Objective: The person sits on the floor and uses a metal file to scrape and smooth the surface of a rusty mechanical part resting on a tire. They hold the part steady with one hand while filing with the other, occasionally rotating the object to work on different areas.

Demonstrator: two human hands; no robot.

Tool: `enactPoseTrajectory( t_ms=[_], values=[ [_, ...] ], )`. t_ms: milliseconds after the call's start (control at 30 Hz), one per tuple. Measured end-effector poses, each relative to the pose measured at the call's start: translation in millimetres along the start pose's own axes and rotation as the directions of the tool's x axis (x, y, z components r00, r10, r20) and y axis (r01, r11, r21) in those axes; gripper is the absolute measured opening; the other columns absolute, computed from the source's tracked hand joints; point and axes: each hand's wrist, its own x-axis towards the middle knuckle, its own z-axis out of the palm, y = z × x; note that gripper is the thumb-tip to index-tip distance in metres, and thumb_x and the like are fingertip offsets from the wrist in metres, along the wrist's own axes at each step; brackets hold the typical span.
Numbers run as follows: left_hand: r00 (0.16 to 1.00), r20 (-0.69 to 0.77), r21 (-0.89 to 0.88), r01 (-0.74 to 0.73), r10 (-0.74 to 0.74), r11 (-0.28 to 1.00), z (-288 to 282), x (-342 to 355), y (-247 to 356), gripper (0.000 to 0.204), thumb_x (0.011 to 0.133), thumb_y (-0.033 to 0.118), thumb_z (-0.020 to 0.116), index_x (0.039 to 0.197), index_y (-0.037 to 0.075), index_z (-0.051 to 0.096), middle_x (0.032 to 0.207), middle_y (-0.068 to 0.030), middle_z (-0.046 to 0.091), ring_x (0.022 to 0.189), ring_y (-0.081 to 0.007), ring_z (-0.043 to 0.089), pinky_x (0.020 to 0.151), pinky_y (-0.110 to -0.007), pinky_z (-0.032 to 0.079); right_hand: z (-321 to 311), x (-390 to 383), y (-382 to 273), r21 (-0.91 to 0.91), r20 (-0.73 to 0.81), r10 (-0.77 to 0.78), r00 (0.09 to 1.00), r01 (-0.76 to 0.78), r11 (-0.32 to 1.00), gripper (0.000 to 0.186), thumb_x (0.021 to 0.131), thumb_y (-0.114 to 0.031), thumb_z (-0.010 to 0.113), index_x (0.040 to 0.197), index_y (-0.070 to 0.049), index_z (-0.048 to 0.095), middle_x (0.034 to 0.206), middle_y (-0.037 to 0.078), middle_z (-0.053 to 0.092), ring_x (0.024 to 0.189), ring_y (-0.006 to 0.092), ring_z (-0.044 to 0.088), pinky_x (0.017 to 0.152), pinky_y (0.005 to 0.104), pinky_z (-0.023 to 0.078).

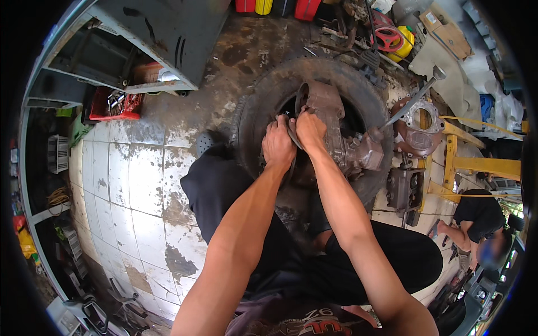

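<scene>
A brown, grimy gearbox housing (322, 99) with a long gear lever (412, 102) rests on a large black tyre (268, 75). At the housing's left side my left hand (278, 141) has its fingers closed over a dark part with a thin, curved edge (293, 134). Right beside it, my right hand (310, 129) is closed in a fist against the same edge and the housing. My fingertips and whatever they grip are mostly hidden behind the knuckles.
A round bare casing (419, 124) and a dark metal block (404, 189) lie right of the tyre, near a yellow frame (486, 166). A red crate of tools (116, 104) stands by the metal cabinet (162, 39). Another person (479, 221) crouches at far right.
</scene>
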Motion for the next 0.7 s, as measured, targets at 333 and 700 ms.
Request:
enactPoseTrajectory(
  t_ms=[333, 700],
  values=[
    [1.000, -0.002, 0.062, -0.013, 0.013, 0.998, -2, -1, -6, 0.037, 0.100, 0.034, 0.043, 0.110, 0.001, 0.056, 0.106, -0.0203, 0.064, 0.108, -0.0386, 0.057, 0.086, -0.052, 0.048, -49, -26, 33, 0.346, -0.079, 0.209, 0.975, -0.170, 0.923, 0.040, 0.090, -0.029, 0.051, 0.114, -0.001, 0.067, 0.104, 0.028, 0.067, 0.101, 0.0457, 0.063, 0.092, 0.0502, 0.048],
    [1.000, -0.005, 0.074, -0.031, 0.031, 0.997, 2, 1, -4, 0.037, 0.100, 0.034, 0.045, 0.109, 0.001, 0.056, 0.104, -0.0213, 0.064, 0.106, -0.0391, 0.058, 0.086, -0.051, 0.049, 12, -39, 52, 0.056, -0.207, -0.174, 0.963, 0.189, 0.980, 0.048, 0.089, -0.020, 0.055, 0.137, -0.011, 0.054, 0.141, 0.012, 0.052, 0.132, 0.0354, 0.046, 0.106, 0.0518, 0.037]
  ],
)
